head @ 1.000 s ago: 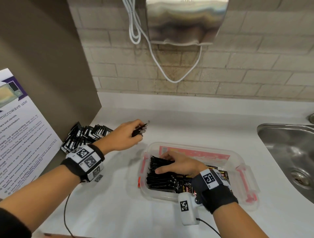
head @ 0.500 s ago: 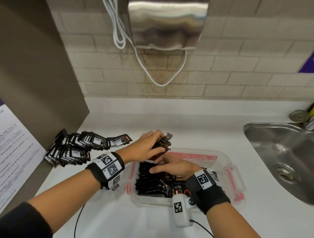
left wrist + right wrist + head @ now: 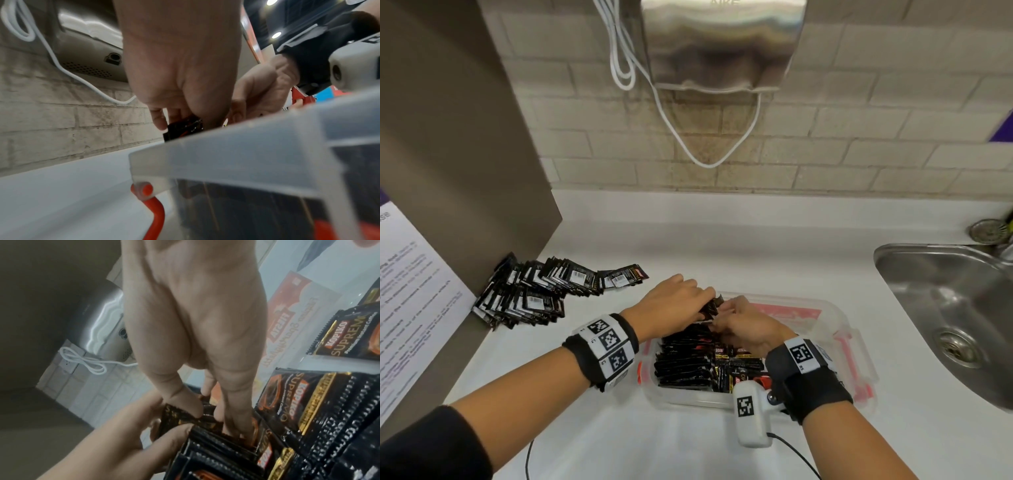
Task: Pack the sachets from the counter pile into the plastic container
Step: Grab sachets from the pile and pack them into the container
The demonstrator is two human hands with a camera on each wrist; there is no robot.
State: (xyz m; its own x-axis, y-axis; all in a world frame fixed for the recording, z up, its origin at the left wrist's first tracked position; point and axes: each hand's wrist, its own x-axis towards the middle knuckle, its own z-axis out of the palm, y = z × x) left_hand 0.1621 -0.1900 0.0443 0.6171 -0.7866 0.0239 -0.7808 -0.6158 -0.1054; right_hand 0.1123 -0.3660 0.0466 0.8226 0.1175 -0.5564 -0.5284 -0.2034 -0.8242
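A small bundle of black sachets (image 3: 710, 308) is gripped in my left hand (image 3: 705, 303) over the far left corner of the clear plastic container (image 3: 837, 320). In the left wrist view the bundle (image 3: 183, 129) sits between thumb and fingers just above the container's rim (image 3: 226, 146). My right hand (image 3: 726, 317) is inside the container, its straight fingers (image 3: 238, 423) pushed into the row of packed sachets (image 3: 287, 418) and its thumb touching the held bundle (image 3: 174, 418). The counter pile (image 3: 534, 291) lies to the left by the brown panel.
A steel sink (image 3: 955, 315) is sunk into the counter at the right. A hand dryer (image 3: 722, 44) with a looped white cable (image 3: 705, 161) hangs on the brick wall behind. A printed notice (image 3: 410, 291) leans at the left. Orange clips (image 3: 154, 211) hang from the container's ends.
My left hand carried the bundle of sachets from near the pile rightward to the container. My right hand shifted from lying flat on the packed sachets to meeting the bundle.
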